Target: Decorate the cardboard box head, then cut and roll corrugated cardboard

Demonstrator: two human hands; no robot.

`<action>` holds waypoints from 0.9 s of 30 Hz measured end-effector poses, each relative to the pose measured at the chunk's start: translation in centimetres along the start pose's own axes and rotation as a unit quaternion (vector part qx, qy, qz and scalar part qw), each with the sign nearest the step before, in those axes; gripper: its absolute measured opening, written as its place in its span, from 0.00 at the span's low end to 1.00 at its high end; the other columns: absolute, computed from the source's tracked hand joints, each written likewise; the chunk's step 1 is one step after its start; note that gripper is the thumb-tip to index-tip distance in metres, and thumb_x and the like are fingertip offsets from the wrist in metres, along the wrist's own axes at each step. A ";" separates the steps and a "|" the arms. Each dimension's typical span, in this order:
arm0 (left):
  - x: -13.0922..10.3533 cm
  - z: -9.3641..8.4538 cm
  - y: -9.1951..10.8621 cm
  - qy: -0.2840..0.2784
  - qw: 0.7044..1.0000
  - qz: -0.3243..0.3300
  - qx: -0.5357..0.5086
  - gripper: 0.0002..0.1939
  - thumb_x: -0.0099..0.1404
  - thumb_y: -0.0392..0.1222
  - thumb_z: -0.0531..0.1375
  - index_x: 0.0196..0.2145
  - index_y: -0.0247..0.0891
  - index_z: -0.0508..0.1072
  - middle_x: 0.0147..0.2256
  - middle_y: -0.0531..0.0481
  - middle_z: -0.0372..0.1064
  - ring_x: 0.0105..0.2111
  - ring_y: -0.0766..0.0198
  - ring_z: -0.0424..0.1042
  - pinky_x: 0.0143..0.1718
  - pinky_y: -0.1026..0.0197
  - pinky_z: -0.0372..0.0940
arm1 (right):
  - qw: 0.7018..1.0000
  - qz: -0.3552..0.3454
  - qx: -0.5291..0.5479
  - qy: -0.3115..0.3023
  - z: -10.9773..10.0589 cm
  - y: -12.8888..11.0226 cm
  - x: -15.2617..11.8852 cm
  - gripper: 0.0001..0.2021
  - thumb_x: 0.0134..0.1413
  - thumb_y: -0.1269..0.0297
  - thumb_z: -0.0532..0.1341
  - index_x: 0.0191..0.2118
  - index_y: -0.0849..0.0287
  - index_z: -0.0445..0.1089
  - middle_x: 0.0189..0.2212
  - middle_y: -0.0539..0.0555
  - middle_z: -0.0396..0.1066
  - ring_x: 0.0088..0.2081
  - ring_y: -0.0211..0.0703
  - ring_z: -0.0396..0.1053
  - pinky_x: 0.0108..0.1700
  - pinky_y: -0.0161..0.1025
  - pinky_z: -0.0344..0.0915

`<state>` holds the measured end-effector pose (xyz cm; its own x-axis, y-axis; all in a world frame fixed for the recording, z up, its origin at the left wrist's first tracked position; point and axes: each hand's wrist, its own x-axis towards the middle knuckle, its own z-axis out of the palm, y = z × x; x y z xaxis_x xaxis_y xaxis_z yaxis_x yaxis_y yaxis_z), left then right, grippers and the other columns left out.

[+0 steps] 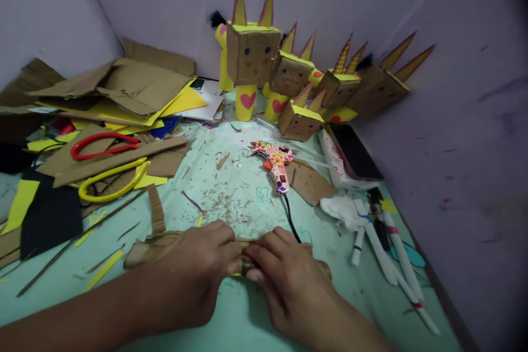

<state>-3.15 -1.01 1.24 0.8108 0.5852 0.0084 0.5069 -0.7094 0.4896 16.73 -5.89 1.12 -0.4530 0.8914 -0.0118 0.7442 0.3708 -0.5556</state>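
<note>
1. Left hand (206, 258) and right hand (284, 269): both grasping the same folded cardboard piece (138, 254), fingers bent over it, fingertips near each other at its middle. Exact thumb pressure cannot be told; the hands cover most of the grip.

2. Location: the piece lies low over the near part of the bench (237, 322), well in from the bench's right edge. Whether its underside touches the bench cannot be confirmed.

3. Long axis: runs left to right, across the near side of the bench, with the right end slightly nearer the wearer. One end shows beyond each hand. No distinct front or tip is visible; the left end looks rounded or curled.

4. Handling, as judged: light, with dry, non-slip faces; fairly stiff along its length, weaker at creases, and liable to crush or kink under hard pinching. A yellow patch (237, 274) shows between the hands; its attachment is unclear.

5. Hold points, as judged: the folded edges, one hand either side of the middle, suit pressing; the two exposed ends suit lifting.

6. Surroundings: a cardboard strip (155, 209) sits just beyond the left portion, joined or loose not determinable. Farther off, toward the bench's far edge, lies a patterned glue gun (278, 162), its black cord (290, 214) running toward the right hand.
</note>
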 end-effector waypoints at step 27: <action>1.0 -0.7 1.2 -0.022 0.996 -0.062 0.056 0.08 0.64 0.37 0.51 0.37 0.37 0.69 0.41 0.41 0.69 0.41 0.52 0.68 0.43 0.48 0.66 | 0.983 0.088 -0.155 -0.052 0.1 -1.7 1.0 0.08 0.58 0.69 0.57 0.43 0.62 0.68 0.42 0.61 0.69 0.44 0.55 0.66 0.45 0.50 0.62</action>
<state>-1.95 -1.03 2.40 0.7501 0.6558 -0.0856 0.6320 -0.6726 0.3848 14.98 -5.61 2.00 -0.3385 0.9239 -0.1784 0.9222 0.2880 -0.2581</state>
